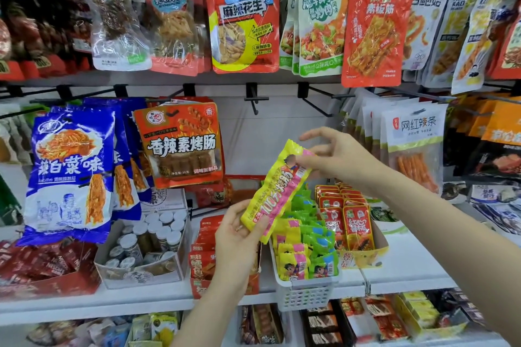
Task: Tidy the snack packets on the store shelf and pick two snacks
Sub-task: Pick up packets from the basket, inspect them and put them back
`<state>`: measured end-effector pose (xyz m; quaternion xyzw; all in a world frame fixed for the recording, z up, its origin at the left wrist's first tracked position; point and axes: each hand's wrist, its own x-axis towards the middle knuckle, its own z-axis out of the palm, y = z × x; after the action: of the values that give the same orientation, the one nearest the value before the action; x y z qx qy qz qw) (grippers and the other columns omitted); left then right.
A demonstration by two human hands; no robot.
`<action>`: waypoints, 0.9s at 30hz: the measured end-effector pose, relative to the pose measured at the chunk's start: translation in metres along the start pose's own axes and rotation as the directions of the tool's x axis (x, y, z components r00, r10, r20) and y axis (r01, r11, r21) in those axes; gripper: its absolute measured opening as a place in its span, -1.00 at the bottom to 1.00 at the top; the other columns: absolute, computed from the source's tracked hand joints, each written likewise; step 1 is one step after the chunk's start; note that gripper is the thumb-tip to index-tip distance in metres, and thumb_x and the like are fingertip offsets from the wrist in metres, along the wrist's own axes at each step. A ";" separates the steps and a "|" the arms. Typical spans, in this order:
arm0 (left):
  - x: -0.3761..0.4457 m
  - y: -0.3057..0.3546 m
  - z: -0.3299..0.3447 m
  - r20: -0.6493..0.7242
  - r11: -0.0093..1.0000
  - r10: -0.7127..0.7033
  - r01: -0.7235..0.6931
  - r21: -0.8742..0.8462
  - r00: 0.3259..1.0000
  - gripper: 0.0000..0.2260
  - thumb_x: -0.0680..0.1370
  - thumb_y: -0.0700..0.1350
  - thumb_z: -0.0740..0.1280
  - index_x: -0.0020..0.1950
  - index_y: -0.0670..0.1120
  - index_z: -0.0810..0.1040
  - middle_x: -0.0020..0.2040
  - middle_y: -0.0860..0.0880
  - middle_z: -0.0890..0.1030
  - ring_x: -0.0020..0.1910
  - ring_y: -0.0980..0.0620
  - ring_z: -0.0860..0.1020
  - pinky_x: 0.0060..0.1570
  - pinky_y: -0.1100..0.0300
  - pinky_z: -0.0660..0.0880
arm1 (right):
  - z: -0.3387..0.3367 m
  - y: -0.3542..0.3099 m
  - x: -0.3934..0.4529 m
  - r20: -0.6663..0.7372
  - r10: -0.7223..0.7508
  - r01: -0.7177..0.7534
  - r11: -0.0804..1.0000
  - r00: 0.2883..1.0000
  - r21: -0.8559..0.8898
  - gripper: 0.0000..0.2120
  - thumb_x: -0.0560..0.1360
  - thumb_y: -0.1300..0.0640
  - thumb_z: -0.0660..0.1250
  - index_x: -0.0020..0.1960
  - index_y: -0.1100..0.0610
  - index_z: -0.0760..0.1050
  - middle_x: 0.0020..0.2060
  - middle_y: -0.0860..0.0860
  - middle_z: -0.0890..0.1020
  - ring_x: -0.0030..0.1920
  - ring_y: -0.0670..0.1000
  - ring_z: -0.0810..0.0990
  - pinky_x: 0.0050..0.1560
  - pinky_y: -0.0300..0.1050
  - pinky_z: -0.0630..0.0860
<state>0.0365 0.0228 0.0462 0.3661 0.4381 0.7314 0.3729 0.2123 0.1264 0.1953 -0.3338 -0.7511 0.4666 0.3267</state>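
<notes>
Left hand: we gripped the lower end of the long yellow-and-pink plastic snack packet [277,191] with our left hand [239,236].
Right hand: our right hand [335,158] pinched its top.
Below: white slotted plastic basket [307,294].

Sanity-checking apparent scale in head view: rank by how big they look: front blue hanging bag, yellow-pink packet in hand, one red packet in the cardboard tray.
1. Front blue hanging bag
2. Yellow-pink packet: nearer the camera, so its lead is unsure
3. Red packet

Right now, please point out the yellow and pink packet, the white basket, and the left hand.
yellow and pink packet [277,190], head view, middle of its front.
white basket [307,294], head view, front wall.
left hand [239,236], head view, palm.
</notes>
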 end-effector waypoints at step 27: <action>0.053 -0.063 -0.016 0.467 0.583 -0.154 -0.301 0.755 0.871 -0.24 0.46 0.52 -0.02 0.32 0.02 0.55 0.13 0.22 0.44 0.16 0.34 0.40 0.24 0.31 0.34 | -0.011 0.078 0.033 -0.235 -0.168 0.043 0.887 0.957 -0.460 -0.76 0.41 0.05 0.52 -0.18 -0.29 0.57 -0.38 -0.39 0.62 -0.34 -0.22 0.66 -0.19 -0.45 0.51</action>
<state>0.0127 0.0837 -0.0062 0.6841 0.5975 0.3495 0.2301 0.2180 0.1855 0.1331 -0.4184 -0.8046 0.2120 0.3642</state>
